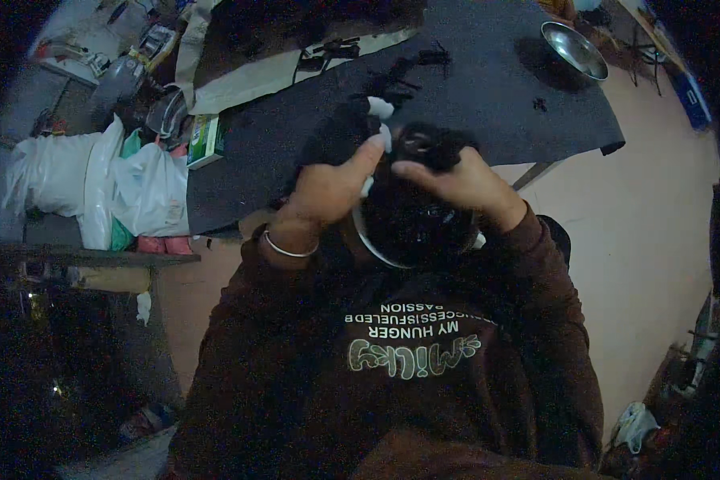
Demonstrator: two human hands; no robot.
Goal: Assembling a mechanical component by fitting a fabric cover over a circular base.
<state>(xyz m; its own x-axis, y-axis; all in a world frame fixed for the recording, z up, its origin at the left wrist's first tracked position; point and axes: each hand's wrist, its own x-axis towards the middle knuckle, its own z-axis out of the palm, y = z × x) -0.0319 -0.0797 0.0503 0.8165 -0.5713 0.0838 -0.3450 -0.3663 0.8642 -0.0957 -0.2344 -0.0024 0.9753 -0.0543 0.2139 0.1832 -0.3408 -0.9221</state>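
Both hands are in front of my chest, over a round pale-rimmed container [370, 246] on my lap filled with something black and shiny. My left hand [328, 188], a bangle at its wrist, is closed with the thumb pressed near a small white piece [382, 106] and dark stuff that blends into the background. My right hand [468, 188] is curled around a black bundle [424, 146], thumb pointing inward; its kind is too dark and blurred to tell. The fingertips of both hands are mostly hidden.
A dark-covered table [488, 96] lies ahead, with a steel bowl [574, 52] at its far right. Black scraps [434, 56] and a pale cloth [240, 84] lie farther off. White plastic bags [148, 188] and a green-white box [206, 140] are at left.
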